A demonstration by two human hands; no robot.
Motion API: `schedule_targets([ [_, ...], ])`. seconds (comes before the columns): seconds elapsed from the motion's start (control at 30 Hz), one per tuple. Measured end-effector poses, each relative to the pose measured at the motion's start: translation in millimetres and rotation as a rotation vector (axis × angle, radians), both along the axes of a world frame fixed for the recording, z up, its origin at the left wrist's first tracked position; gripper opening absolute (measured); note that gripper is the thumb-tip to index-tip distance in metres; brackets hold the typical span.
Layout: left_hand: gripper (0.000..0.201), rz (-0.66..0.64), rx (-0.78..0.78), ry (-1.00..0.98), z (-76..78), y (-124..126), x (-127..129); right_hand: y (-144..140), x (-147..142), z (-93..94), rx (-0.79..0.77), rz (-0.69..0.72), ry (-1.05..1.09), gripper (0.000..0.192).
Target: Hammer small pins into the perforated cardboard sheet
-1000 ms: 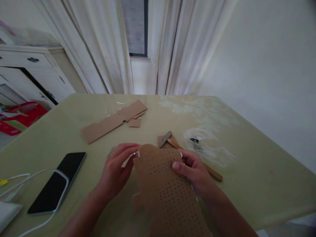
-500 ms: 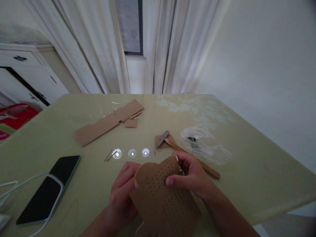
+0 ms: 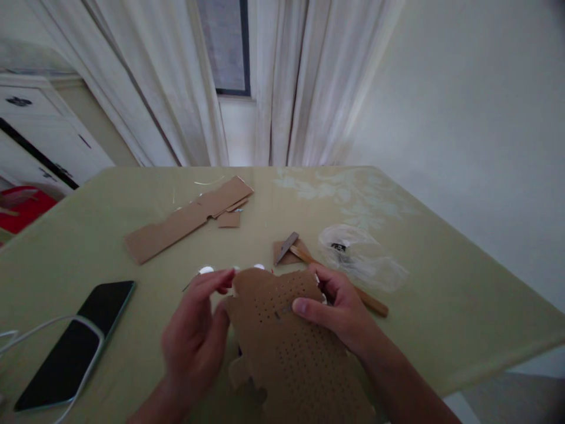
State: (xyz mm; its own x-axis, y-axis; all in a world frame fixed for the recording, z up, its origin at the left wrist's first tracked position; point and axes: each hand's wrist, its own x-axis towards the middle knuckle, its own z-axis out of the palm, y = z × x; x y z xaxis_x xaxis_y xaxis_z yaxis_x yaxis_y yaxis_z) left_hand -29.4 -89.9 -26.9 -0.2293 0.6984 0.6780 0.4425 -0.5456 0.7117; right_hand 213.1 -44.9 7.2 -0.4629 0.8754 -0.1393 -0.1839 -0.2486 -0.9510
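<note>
A perforated piece of brown cardboard [image 3: 304,353], with rows of small holes and a notched outline, is held up in front of me. My right hand [image 3: 342,309] grips its upper right edge, thumb pressed on the near face and fingers behind. Beside the upper left edge is my left hand [image 3: 192,335], its thumb and fingers apart; whether the fingertips touch the edge I cannot tell. Just beyond my right hand lies a hammer [image 3: 373,303] with a wooden handle, its metal head resting on a small cardboard square [image 3: 300,254].
Cardboard strips [image 3: 185,227] lie at the back left of the table [image 3: 441,306]. A crumpled clear plastic bag [image 3: 366,259] is right of the hammer. At the left is a black-screened phone [image 3: 75,347] with a white cable [image 3: 95,330] across it.
My left hand has loosened from the cardboard's left edge and moved left, its fingers spreading. The cardboard has turned slightly, and more of its notched left side shows. My right hand keeps its grip.
</note>
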Motion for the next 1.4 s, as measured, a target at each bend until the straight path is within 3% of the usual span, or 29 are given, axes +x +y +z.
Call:
schedule_targets([
  [0.07, 0.034, 0.032, 0.101, 0.094, 2.9, 0, -8, 0, 1, -0.7, 0.014, -0.028, -0.023, 0.037],
  [0.17, 0.025, -0.001, 0.189, 0.419, 2.7, -4, -8, 1, 0, -0.9, 0.055, -0.029, -0.063, 0.036],
  [0.23, 0.02, 0.029, 0.208, 0.526, 0.9, -7, 0, 2, 0, -1.0, 0.091, -0.018, -0.079, 0.037],
  [0.37, 0.018, 0.082, 0.205, 0.5, -1.3, -7, 14, 2, 1, -2.3, 0.146, -0.007, -0.149, 0.039],
  [0.73, 0.014, -0.287, 0.301, 0.5, 3.1, -10, 5, -5, -4, 0.2, 0.187, 0.011, -0.203, 0.041],
  [0.83, 0.01, -0.301, 0.306, 0.477, 4.4, -13, 3, -6, -5, -0.6, 0.175, 0.011, -0.198, 0.043],
  [1.0, 0.029, -0.333, 0.266, 0.525, 22.1, -18, 6, -5, -8, -5.5, 0.155, 0.017, -0.18, 0.037],
  [1.1, 0.024, -0.195, 0.285, 0.466, 30.3, -14, -6, 0, -9, -8.8, 0.08, -0.025, -0.092, 0.037],
  [1.17, 0.018, 0.062, 0.222, 0.325, 29.8, -6, -25, 5, -8, -11.5, 0.021, -0.102, -0.036, 0.038],
  [1.23, 0.014, 0.407, -0.041, 0.249, 24.2, 5, -47, 11, -8, -14.4, -0.034, -0.167, 0.023, 0.041],
  [1.27, 0.024, 0.407, -0.192, 0.287, 19.8, 9, -58, 14, -8, -15.8, -0.055, -0.193, 0.05, 0.042],
  [1.3, 0.033, 0.325, -0.333, 0.332, 14.5, 14, -67, 17, -9, -17.1, -0.072, -0.211, 0.071, 0.042],
  [1.4, 0.047, 0.178, -0.521, 0.415, -3.8, 21, -83, 22, -11, -20.8, -0.083, -0.237, 0.096, 0.042],
])
